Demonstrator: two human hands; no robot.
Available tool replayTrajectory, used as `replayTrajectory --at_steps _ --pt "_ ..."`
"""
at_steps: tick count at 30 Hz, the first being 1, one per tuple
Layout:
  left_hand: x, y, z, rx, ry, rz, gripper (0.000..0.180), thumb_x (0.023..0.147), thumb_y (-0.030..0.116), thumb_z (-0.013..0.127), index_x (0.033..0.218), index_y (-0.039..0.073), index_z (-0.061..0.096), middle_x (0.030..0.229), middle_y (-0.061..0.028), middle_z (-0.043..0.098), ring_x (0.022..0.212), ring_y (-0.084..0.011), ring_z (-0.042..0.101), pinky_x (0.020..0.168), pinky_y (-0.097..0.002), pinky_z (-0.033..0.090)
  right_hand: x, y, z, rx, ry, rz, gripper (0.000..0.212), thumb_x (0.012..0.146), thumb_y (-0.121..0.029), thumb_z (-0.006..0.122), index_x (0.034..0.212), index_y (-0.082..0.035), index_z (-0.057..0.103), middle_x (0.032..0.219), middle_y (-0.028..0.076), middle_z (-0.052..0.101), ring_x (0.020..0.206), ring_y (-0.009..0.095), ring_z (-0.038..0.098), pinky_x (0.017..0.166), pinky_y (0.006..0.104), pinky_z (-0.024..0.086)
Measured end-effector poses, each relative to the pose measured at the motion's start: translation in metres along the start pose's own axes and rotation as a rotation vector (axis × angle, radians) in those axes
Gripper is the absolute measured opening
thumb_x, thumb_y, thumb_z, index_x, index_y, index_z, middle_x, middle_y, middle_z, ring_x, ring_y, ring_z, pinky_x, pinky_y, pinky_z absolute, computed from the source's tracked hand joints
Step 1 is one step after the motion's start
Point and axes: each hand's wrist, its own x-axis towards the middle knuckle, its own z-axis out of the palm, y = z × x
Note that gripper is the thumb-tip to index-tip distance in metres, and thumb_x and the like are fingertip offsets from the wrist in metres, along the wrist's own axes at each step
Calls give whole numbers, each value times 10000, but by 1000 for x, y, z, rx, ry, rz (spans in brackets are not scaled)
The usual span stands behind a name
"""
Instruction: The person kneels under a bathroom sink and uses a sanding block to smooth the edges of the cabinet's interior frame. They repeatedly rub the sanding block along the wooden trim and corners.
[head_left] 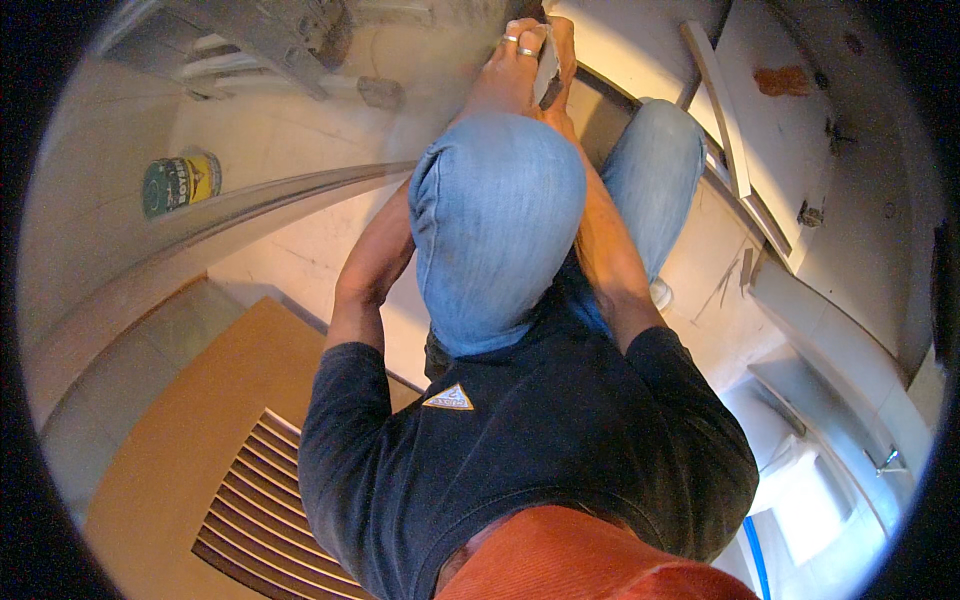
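Both hands are close together at the top of the head view, beyond my raised knee in blue jeans (500, 220). My left hand (515, 65), with rings on its fingers, is closed with its fingers curled. Right beside it is my right hand (564, 62), also closed, its fingers partly hidden. Between the two is a pale, flat piece (547, 65) with a dark lower end; its kind is too small to make out. My forearms pass on either side of the knee.
A green and yellow can (180, 184) stands at the left beyond a curved-looking ledge (250, 205). A brown louvred panel (180, 440) lies at lower left. On the right are a long white strip (722, 120) and a reddish-brown patch (781, 81). A blue hose-like line (755, 560) shows at lower right.
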Motion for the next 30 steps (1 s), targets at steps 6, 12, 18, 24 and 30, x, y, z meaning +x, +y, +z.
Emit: replayTrajectory --at_steps 6,12,18,24,30 --pt "6 -5 6 -27 3 11 587 777 -1 664 1309 46 420 1340 -194 476 1220 -490 531 991 -547 497 3 5 0 57 -46 79 347 999 -360 533 1126 -44 598 1050 194 623 984 370 584 870 465 462" --pt "15 -16 12 -63 -19 -11 589 774 1 668 1306 48 419 1336 -194 478 1218 -492 532 990 -550 494 9 10 3 86 -76 135 363 1024 -372 497 1150 -49 606 1068 192 631 998 367 583 886 462 461" --pt "12 -17 6 -157 79 98 583 772 33 694 1287 59 422 1304 -187 505 1175 -510 555 965 -567 496 15 13 8 186 -66 176 379 1045 -382 469 1167 -54 614 1091 187 636 1012 361 581 906 459 459" --pt "18 -6 3 -26 46 17 557 780 37 693 1269 66 427 1278 -188 522 1144 -497 580 946 -556 511 21 19 9 67 27 -30 383 1024 -410 517 1142 -60 618 1117 185 626 1036 351 577 943 455 447" --pt "13 -1 5 64 20 5 536 788 39 689 1257 72 431 1258 -191 534 1124 -484 598 930 -548 523 1 19 2 9 19 74 375 1022 -409 512 1119 -56 590 1073 200 635 994 378 588 904 484 449"
